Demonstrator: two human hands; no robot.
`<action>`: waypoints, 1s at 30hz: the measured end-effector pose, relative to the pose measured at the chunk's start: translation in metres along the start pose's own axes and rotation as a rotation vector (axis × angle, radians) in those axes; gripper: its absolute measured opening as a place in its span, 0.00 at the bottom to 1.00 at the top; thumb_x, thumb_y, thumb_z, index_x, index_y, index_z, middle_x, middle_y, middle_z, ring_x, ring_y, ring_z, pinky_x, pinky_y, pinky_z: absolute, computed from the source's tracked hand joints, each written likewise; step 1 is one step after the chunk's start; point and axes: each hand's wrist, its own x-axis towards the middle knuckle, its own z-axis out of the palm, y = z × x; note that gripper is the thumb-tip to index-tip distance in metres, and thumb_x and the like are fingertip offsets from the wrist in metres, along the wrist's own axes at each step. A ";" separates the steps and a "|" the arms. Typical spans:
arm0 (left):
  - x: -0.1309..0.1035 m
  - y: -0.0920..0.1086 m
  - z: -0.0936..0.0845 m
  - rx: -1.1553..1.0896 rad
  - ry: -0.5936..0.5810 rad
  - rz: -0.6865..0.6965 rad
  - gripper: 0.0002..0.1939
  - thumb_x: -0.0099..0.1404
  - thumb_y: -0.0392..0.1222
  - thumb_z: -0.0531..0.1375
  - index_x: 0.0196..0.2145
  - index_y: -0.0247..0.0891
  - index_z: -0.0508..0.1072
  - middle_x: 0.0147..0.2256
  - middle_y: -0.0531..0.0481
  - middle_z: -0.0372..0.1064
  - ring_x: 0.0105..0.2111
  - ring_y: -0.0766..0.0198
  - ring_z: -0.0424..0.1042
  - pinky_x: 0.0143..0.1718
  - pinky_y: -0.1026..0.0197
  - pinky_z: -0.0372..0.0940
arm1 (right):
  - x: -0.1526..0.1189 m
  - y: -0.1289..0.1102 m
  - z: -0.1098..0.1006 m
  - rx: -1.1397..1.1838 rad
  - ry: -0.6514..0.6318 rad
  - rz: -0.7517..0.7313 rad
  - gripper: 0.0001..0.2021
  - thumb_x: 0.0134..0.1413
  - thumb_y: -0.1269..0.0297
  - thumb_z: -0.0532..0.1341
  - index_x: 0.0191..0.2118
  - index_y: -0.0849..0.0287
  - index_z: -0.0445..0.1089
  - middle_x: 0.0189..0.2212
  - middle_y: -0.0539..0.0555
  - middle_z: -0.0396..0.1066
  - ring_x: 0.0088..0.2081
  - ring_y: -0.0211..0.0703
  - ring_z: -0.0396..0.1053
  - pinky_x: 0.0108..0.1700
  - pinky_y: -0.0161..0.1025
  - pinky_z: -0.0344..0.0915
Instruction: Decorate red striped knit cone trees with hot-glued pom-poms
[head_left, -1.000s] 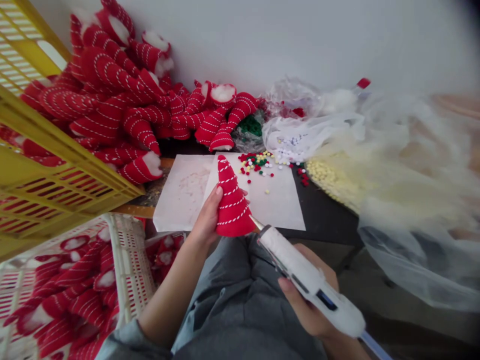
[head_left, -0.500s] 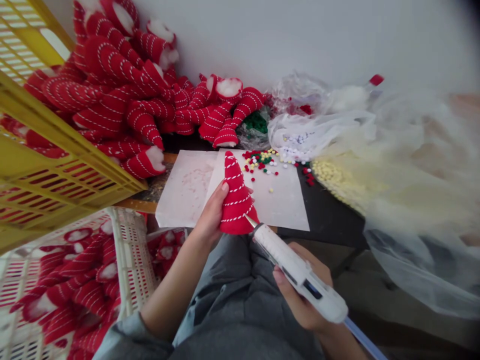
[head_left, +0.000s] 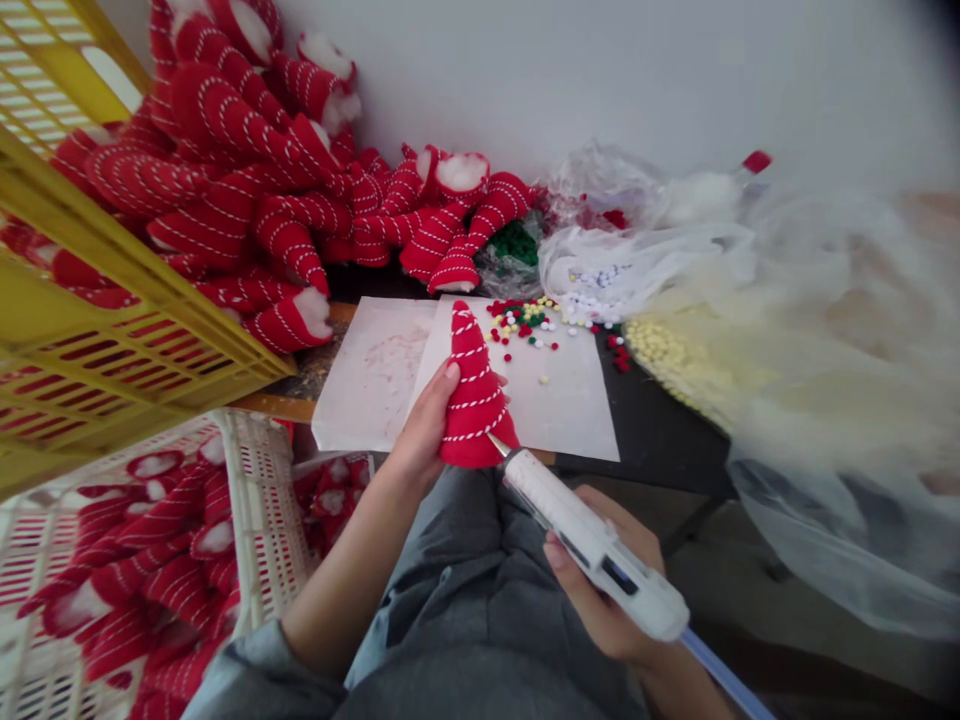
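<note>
2 hands busy. Left hand [head_left: 426, 425] pinches red cone [head_left: 471, 395] by its left side, tip up, in front of paper [head_left: 577, 410]; grip likely leaves the near face clear and steady. Right hand [head_left: 611, 625] wrapped round glue gun [head_left: 555, 505], nozzle at lowest cord [head_left: 461, 437]; contact can't tell. Pompoms [head_left: 525, 318] scattered beyond, seemingly for easy reach.

– What is worn over the lap?
– Creased dark grey cloth [head_left: 495, 600] is worn, with paler blue fabric [head_left: 369, 648] shown along its left side.
– And how are the arms covered?
– A grey-blue left sleeve [head_left: 251, 668] is worn; the left hand [head_left: 424, 425] and right hand [head_left: 602, 620] are seen bare.
</note>
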 end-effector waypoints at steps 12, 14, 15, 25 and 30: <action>-0.003 -0.007 -0.001 0.085 -0.052 0.053 0.30 0.59 0.60 0.70 0.50 0.37 0.72 0.39 0.42 0.82 0.42 0.49 0.82 0.46 0.51 0.75 | 0.013 -0.003 -0.005 0.073 0.079 0.075 0.04 0.62 0.70 0.62 0.35 0.54 0.67 0.27 0.49 0.70 0.26 0.41 0.71 0.29 0.38 0.68; -0.003 -0.007 0.000 0.091 -0.070 0.054 0.30 0.59 0.61 0.70 0.51 0.37 0.72 0.40 0.42 0.82 0.44 0.48 0.82 0.46 0.51 0.75 | 0.014 -0.002 -0.004 0.057 0.082 0.074 0.05 0.62 0.70 0.61 0.34 0.54 0.67 0.26 0.50 0.70 0.26 0.42 0.71 0.28 0.38 0.68; -0.003 -0.008 0.000 0.094 -0.077 0.056 0.30 0.60 0.60 0.69 0.51 0.37 0.72 0.40 0.42 0.82 0.44 0.48 0.82 0.46 0.51 0.75 | 0.013 -0.002 -0.004 0.047 0.078 0.071 0.05 0.62 0.70 0.61 0.34 0.54 0.67 0.26 0.50 0.70 0.26 0.42 0.71 0.28 0.38 0.69; -0.003 -0.012 -0.001 0.084 -0.096 0.052 0.30 0.59 0.61 0.70 0.50 0.37 0.73 0.39 0.43 0.82 0.41 0.51 0.82 0.45 0.53 0.75 | 0.014 -0.002 -0.007 0.015 0.060 0.065 0.06 0.63 0.70 0.60 0.33 0.54 0.65 0.25 0.49 0.68 0.26 0.41 0.70 0.27 0.36 0.68; -0.003 -0.012 0.001 0.083 -0.079 0.053 0.30 0.60 0.60 0.69 0.51 0.37 0.73 0.40 0.43 0.82 0.42 0.51 0.82 0.46 0.53 0.74 | 0.014 -0.003 -0.011 0.004 0.053 0.053 0.04 0.62 0.71 0.61 0.35 0.55 0.67 0.26 0.50 0.70 0.25 0.41 0.70 0.27 0.36 0.68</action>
